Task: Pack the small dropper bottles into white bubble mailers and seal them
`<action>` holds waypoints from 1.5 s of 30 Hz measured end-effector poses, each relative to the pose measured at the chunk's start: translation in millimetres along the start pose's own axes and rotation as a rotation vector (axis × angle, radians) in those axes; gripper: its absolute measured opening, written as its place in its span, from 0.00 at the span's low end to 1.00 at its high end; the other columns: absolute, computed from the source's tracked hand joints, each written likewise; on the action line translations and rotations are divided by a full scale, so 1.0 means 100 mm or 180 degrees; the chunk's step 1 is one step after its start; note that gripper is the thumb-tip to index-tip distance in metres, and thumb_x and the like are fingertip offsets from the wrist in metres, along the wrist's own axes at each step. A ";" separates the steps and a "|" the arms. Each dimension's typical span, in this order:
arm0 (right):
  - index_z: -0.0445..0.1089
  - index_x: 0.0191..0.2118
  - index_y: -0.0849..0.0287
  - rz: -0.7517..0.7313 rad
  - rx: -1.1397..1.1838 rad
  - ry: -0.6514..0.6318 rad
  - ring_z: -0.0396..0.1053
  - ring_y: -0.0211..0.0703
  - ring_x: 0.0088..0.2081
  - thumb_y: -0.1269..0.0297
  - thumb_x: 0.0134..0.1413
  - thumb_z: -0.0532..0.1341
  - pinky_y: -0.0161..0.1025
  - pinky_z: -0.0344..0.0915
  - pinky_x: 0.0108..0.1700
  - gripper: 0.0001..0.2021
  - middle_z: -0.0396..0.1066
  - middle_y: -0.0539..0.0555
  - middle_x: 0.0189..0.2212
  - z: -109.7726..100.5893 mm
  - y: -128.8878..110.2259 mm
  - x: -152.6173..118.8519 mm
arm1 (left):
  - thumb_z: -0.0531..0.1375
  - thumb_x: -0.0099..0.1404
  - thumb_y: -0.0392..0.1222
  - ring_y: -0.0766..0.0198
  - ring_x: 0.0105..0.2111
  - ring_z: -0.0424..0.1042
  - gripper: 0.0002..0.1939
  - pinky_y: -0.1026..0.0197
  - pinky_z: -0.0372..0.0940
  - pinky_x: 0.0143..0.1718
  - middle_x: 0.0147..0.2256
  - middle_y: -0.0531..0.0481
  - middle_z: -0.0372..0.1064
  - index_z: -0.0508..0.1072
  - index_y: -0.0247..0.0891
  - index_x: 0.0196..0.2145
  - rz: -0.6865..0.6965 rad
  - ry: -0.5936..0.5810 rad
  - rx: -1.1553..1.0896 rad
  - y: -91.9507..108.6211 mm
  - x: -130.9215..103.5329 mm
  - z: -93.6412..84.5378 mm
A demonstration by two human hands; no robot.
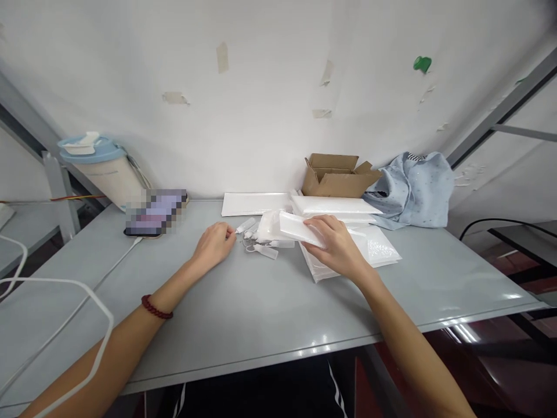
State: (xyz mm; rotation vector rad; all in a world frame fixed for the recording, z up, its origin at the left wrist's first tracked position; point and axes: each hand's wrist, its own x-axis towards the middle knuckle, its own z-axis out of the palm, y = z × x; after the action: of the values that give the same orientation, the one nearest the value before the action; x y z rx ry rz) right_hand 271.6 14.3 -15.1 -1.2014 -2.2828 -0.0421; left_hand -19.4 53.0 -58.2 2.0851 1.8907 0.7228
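Head camera view: near the middle of the frame, the right hand (333, 247) holds a slim white packet (296, 227) between thumb and fingers, tilted above the worktop (261, 313). Left of it, the left hand (214, 244) rests with its fingers curled in, its fingertips beside a cluster of small translucent bottles (266, 251); whether it pinches one of them, I cannot tell. A dark red beaded bracelet (155, 310) circles the left wrist.

Just under and behind the right hand, right of centre, white padded envelopes (383, 247) lie in a loose pile. Another flat white envelope (256, 203) lies at the back edge, at the centre of the frame. Behind the pile stands an open cardboard box (335, 184), and right of that a light blue cloth (429, 191) sits bunched up.

Toward the left of the frame, a phone (156, 215), its screen blurred, has a white cable (117, 263) plugged in; just behind it stands a tumbler with a blue lid (107, 177). Across the upper frame, tape scraps (222, 57) and a green patch (422, 64) stick to the white wall (270, 128).
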 end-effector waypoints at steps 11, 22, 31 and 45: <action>0.63 0.49 0.57 0.0001 -0.0032 -0.0008 0.63 0.55 0.47 0.65 0.54 0.59 0.52 0.61 0.47 0.16 0.67 0.60 0.45 0.01 -0.01 0.00 | 0.52 0.63 0.47 0.61 0.33 0.67 0.11 0.61 0.61 0.31 0.33 0.49 0.69 0.68 0.39 0.32 0.0584 0.0258 -0.0869 0.30 -0.19 -0.50; 0.64 0.48 0.59 -0.0573 0.0109 -0.0163 0.63 0.52 0.45 0.70 0.50 0.59 0.48 0.60 0.46 0.18 0.67 0.60 0.44 0.05 -0.13 -0.03 | 0.58 0.59 0.35 0.62 0.32 0.65 0.08 0.63 0.58 0.28 0.31 0.53 0.76 0.77 0.43 0.28 0.0912 0.0046 -0.1589 0.63 -0.52 -0.13; 0.62 0.50 0.60 -0.0715 0.0336 0.0024 0.63 0.52 0.45 0.70 0.47 0.59 0.50 0.60 0.46 0.21 0.65 0.60 0.44 0.01 -0.24 -0.05 | 0.65 0.52 0.38 0.64 0.29 0.64 0.04 0.64 0.59 0.25 0.26 0.53 0.68 0.79 0.47 0.27 0.0658 0.0618 -0.1657 0.63 -0.54 -0.25; 0.60 0.50 0.62 -0.1029 0.0717 0.0190 0.62 0.51 0.41 0.73 0.47 0.57 0.48 0.63 0.41 0.21 0.66 0.61 0.41 0.08 -0.46 -0.08 | 0.56 0.58 0.25 0.60 0.33 0.68 0.14 0.51 0.53 0.43 0.15 0.57 0.60 0.73 0.40 0.22 0.2076 0.1562 -0.0431 0.75 -0.68 -0.22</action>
State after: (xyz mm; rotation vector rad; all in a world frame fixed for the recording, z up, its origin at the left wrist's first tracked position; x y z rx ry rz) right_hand 235.9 -17.4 -15.0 -0.7029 -2.3343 0.0572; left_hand 31.7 -27.3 -16.4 2.6149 1.2488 1.5737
